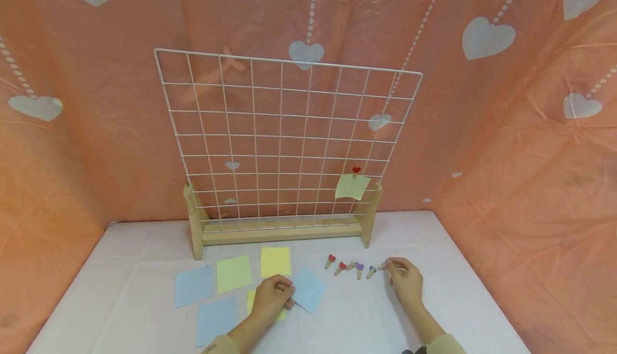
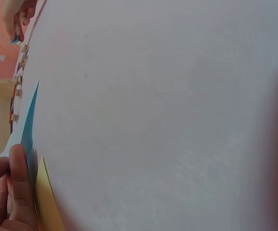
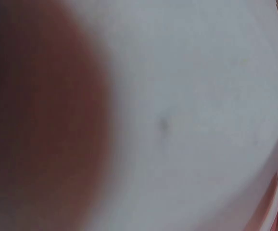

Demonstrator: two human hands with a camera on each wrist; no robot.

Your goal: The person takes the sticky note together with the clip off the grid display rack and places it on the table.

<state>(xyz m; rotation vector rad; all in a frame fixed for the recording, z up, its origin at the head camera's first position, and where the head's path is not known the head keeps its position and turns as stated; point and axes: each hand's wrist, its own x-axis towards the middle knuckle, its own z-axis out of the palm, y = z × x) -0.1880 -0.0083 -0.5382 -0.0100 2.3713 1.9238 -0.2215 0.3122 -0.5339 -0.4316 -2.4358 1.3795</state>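
Note:
Between thumb and fingers of my left hand (image 1: pixel 272 296) is the near-left corner of a blue sticky note (image 1: pixel 309 290). In the left wrist view this note (image 2: pixel 27 122) stands raised and tilted above the table. My right hand (image 1: pixel 406 280) pinches a small wooden clothespin (image 1: pixel 382 265) at the right end of a row of clothespins. Left of it lie a blue-topped clothespin (image 1: pixel 371 272), a purple-heart clothespin (image 1: pixel 359 271) and two red-heart clothespins (image 1: pixel 330 261). A yellow note (image 1: pixel 281 315) is partly hidden under my left hand.
A white wire grid (image 1: pixel 279 113) stands in a wooden base (image 1: pixel 284 234) at the back. One pale green note (image 1: pixel 352 187) hangs on it from a red-heart clothespin (image 1: pixel 356 170). Blue notes (image 1: pixel 194 286), a green note (image 1: pixel 234 273) and a yellow note (image 1: pixel 276 262) lie at left.

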